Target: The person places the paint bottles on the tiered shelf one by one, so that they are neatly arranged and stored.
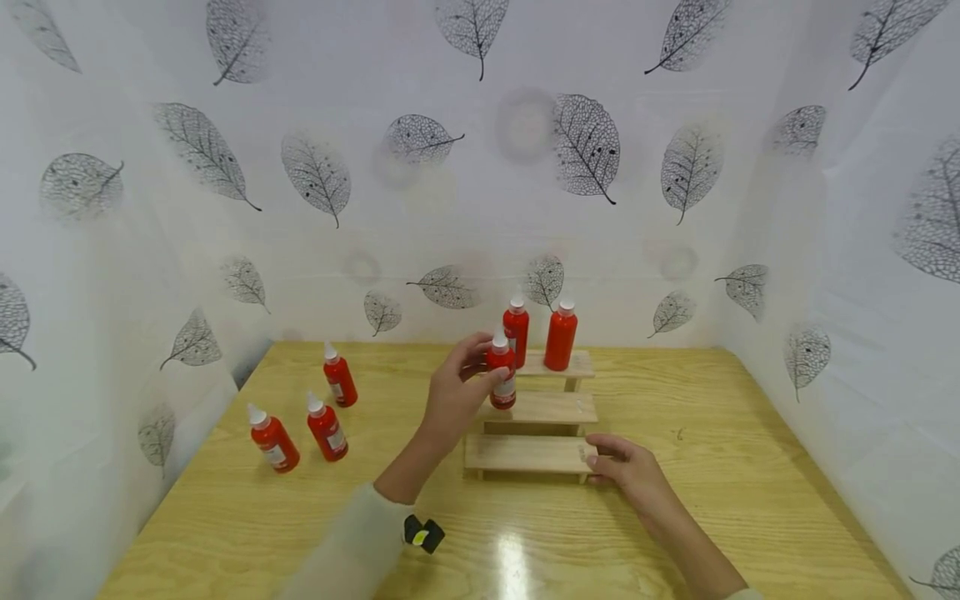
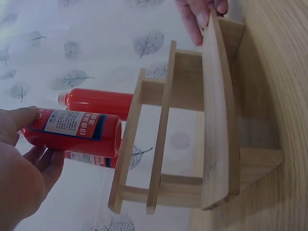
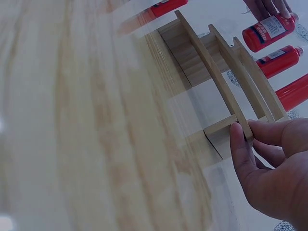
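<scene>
My left hand (image 1: 455,387) grips a red bottle (image 1: 501,379) with a white pointed cap and a pale label, upright above the middle step of a three-step wooden rack (image 1: 528,454). In the left wrist view the label on the held bottle (image 2: 72,129) faces the camera. Two more red bottles stand on the top step: one (image 1: 516,321) partly behind the held one, the other (image 1: 560,337) at the right. My right hand (image 1: 630,475) pinches the right end of the lowest step, thumb and fingers on either side of the board (image 3: 219,79).
On the table (image 1: 360,533), left of the rack, stand three red bottles with white caps: one at the back (image 1: 341,379), one nearer (image 1: 327,429) and one furthest left (image 1: 274,442). A leaf-patterned white curtain (image 1: 480,208) encloses the back and sides.
</scene>
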`<state>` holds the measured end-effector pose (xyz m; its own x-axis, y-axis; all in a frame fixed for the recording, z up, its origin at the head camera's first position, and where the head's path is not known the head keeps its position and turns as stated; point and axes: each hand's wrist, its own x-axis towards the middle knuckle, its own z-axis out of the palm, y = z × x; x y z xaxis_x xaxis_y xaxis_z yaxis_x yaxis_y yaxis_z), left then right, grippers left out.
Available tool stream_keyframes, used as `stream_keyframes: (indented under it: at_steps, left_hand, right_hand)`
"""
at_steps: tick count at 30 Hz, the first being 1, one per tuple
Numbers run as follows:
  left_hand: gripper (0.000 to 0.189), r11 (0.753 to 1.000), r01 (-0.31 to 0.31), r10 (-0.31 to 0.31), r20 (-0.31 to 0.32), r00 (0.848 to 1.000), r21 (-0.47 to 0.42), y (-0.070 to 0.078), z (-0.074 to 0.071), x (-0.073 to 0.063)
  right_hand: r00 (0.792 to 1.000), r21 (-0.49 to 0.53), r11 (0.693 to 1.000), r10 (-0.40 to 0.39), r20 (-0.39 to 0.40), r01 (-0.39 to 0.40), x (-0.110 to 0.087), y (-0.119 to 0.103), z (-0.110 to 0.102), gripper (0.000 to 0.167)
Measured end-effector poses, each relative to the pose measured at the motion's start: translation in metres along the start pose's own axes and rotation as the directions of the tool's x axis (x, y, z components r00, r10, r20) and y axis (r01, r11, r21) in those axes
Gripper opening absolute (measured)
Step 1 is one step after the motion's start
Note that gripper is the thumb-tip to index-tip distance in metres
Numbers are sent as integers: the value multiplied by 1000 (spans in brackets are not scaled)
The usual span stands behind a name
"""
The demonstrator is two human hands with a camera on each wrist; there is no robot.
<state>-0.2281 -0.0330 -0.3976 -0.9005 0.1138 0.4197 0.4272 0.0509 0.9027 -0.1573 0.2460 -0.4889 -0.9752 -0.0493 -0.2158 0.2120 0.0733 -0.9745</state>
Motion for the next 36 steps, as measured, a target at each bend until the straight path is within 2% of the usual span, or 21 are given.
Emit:
stream_keyframes:
  at_steps: [3,9,16,20,26,36]
  left_hand:
    - [44,1000,-23,23,41,999,10,-3,16,2]
    - [45,1000,-21,21,102,995,-1,-8,41,5]
    - [46,999,-32,32,100,994,-3,-16,61,10]
    - [45,1000,-7,6,102,995,9,-19,68,13]
    - [45,1000,-18,16,125,992,9,-22,74,15]
    - [47,1000,0,-3,159,987,22,-23,75,16]
  right_hand:
    - [1000,0,1000,-4,-7,4,0,0,0,53]
    - [999,11,1000,1,-38,0,1,1,2,51]
    - [998,26,999,-25,-59,26,3,1,6,50]
    - [997,26,999,-27,-72,29,3,1,6,48]
    - [997,38,999,-22,-71,24,4,2,5,48]
    - [997,48,999,-13,-73,17,4,2,7,49]
